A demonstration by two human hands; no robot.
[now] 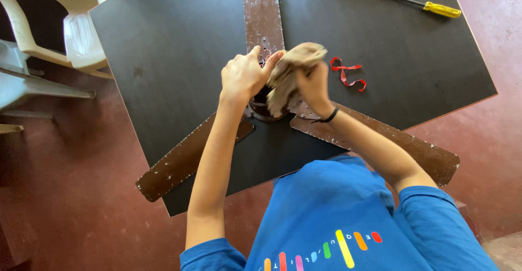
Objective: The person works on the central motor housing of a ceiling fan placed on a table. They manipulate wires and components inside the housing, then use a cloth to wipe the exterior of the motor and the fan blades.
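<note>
A crumpled tan cloth [291, 72] presses on the dark round hub [263, 105] of a brown three-bladed ceiling fan [261, 10] lying mid-bench; right hand [312, 83] clamped on the cloth; left hand [243, 78] apparently bracing the hub; black bench [174, 48] also bears a red ribbon [346, 74] and a yellow-handled screwdriver [429, 6].

One head-worn camera looks steeply down from above the person's blue shirt [331, 216], facing forward over the black table [174, 59]. It sits close, so both forearms fill the middle, with red floor [70, 195] and white plastic chairs [60, 26] at the edges.
</note>
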